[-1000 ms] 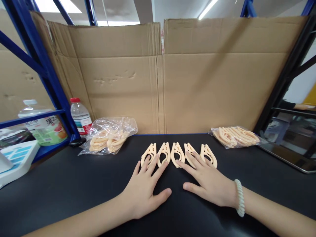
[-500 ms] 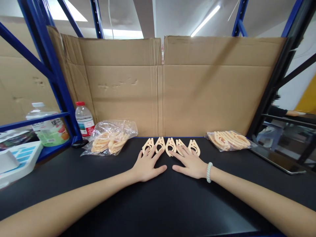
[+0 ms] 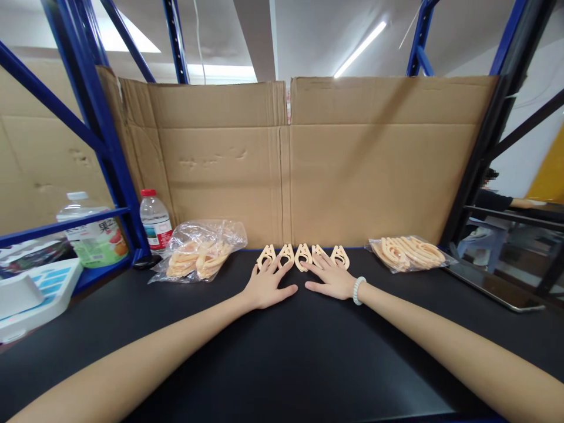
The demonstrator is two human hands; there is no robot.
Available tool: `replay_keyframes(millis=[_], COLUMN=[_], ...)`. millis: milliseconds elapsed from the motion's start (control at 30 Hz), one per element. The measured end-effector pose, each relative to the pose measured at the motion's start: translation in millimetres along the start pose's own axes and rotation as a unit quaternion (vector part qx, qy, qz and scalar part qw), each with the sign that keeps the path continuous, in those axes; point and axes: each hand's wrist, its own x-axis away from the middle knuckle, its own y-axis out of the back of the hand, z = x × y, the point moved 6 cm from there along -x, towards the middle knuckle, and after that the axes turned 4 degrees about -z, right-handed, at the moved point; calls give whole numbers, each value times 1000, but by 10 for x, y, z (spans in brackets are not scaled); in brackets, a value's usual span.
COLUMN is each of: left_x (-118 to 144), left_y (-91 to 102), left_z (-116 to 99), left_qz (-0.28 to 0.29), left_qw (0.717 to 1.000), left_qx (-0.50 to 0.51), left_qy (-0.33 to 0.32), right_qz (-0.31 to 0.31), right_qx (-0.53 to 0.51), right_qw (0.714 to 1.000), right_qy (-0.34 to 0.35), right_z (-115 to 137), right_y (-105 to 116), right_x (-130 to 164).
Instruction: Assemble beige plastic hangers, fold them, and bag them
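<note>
My left hand (image 3: 266,286) lies flat, fingers spread, with its fingertips on the two leftmost of a row of cream plastic pieces shaped like large clothes pegs. Also flat and spread, my right hand (image 3: 333,281) wears a pale coiled band (image 3: 359,291) at the wrist. Its fingers reach over the right part of the row and partly cover a piece there. Between the hands, the middle peg-shaped piece (image 3: 303,258) shows almost whole. The rightmost peg-shaped piece (image 3: 339,256) stands out beyond my right fingers. All the pieces have a rounded loop and narrow tops pointing away from me.
On the black table (image 3: 291,364), a clear bag of cream pieces (image 3: 200,255) lies left and another bag (image 3: 408,254) right. A dark flat device (image 3: 497,286) is farther right. Cardboard (image 3: 374,176) walls the back. A red-capped bottle (image 3: 155,223) stands left; a person sits far right.
Both hands have moved slightly farther from me, the right one also leftward. The row of pieces has drawn a little closer together and nearer the back edge. The view has tilted slightly upward.
</note>
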Motion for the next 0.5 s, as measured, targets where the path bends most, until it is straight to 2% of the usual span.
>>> replay_keyframes(millis=[200, 333, 500], left_x=[3, 120, 470], left_y=[31, 83, 174], left_z=[-28, -59, -218], left_qz=[-23, -50, -83], left_qw=[1000, 998, 988], left_qx=[10, 5, 9], left_qy=[-10, -23, -130], right_qz=[-45, -82, -92], right_qx=[9, 21, -8], right_qw=[999, 994, 984], right_qy=[21, 70, 154], right_z=[39, 113, 246], right_y=[35, 71, 85], right_x=[17, 129, 422])
